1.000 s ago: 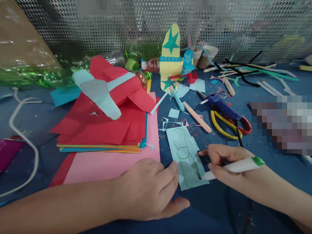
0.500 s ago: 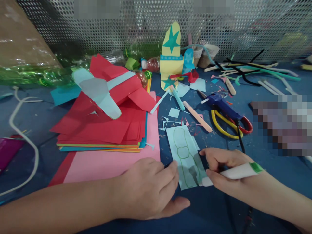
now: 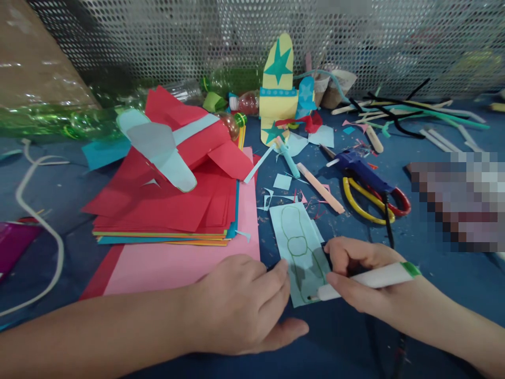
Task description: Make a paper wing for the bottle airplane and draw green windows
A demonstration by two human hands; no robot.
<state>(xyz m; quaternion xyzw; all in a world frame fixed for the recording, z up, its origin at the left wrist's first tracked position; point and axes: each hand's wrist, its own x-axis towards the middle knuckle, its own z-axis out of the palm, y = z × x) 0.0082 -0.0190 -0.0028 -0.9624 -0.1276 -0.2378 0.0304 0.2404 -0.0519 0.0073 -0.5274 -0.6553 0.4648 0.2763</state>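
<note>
A light-blue paper piece (image 3: 291, 226) lies flat on the blue table, with a green outline of two long lobes joined by a small circle. My left hand (image 3: 244, 305) rests palm down at the paper's left edge, fingertips touching it and thumb stretched out to the side; it grips nothing. In my right hand (image 3: 365, 273) is a white marker pen (image 3: 379, 277) with a green end, held in a pinch. The marker's tip touches the paper near the bottom of the lower lobe. Part of another light-blue piece (image 3: 316, 230) shows beside the paper's right edge.
Left stands a stack of coloured paper (image 3: 165, 210) under a red paper plane (image 3: 205, 139) with light-blue parts. Beyond my right hand lie a blue glue gun (image 3: 365, 171) and scissors (image 3: 347, 202). A yellow rocket shape (image 3: 278, 108), bottles (image 3: 244, 105) and pipe cleaners (image 3: 398, 113) line the back.
My right hand has moved the marker's tip left and slightly down, along the lower lobe's rounded end. The green line there has grown. My left hand has stayed in place.
</note>
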